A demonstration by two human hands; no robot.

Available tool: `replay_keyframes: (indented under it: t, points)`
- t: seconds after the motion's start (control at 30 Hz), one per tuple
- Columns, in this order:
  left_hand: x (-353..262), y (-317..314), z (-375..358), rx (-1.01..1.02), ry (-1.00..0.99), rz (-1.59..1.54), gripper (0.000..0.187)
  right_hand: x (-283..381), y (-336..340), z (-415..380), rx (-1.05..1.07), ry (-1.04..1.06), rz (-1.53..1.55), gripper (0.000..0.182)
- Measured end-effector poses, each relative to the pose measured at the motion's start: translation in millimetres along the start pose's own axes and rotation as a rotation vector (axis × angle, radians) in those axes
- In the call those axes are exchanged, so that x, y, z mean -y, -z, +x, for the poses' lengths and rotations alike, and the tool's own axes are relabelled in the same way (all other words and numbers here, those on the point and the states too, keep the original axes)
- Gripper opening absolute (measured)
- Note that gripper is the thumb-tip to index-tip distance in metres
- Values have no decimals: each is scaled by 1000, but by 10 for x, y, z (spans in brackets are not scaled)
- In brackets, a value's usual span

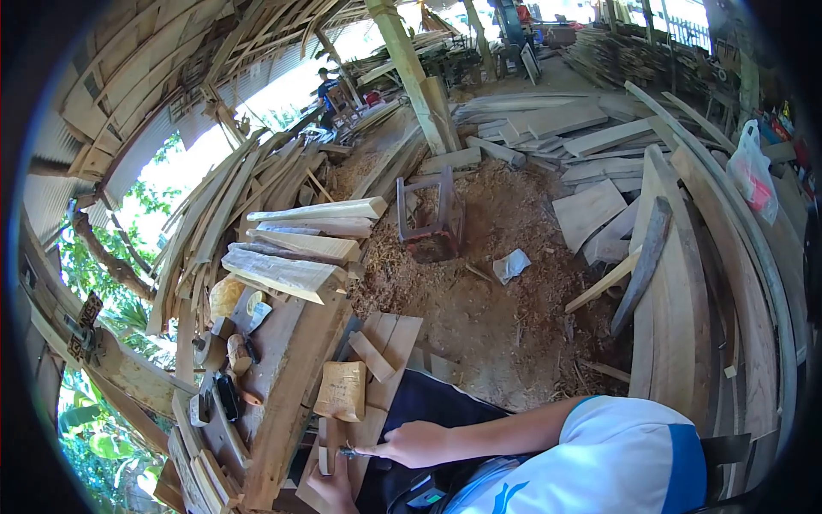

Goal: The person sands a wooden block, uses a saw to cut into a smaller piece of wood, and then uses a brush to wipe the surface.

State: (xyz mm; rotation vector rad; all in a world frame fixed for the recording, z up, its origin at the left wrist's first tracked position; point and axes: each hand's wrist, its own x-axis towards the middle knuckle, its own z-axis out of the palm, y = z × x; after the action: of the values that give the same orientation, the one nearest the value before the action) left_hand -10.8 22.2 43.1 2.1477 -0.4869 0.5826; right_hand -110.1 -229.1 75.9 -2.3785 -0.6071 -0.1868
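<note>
My right hand (415, 445) is closed on a small dark tool (348, 452), its index finger stretched along it toward the left. Below and left of it, my left hand (332, 487) grips a small pale wood piece (324, 460) at the lower edge of the work board. A squarish wooden block (341, 391) lies just above my hands on the board (396, 341), with a short flat strip (372, 356) beside it. The tool's tip meets the area by my left fingers; the exact contact is too small to tell.
A thick bench plank (295, 377) runs along the left, with a mallet-like wood piece (239, 353) and a dark tool (228, 397). Rough timbers (287, 270) lie beyond. An overturned stool (428, 236) stands on the floor. Another person (326, 90) is far back.
</note>
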Motion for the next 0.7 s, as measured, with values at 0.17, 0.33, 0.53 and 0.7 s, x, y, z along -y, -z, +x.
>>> replay_keyframes:
  t: [0.17,0.33,0.53,0.7]
  points:
    - [-120,56,10,-26,70,79,32,72,50,198,109,4,-36,69]
    - [-118,-63,14,-88,17,148,32,108,127,18,154,-52,-72,68]
    - [86,-82,-18,-97,22,91,34,58,-32,75,79,-25,-48,72]
    - [44,71,-83,-123,52,-8,33,16,-17,208,147,-5,-69,74]
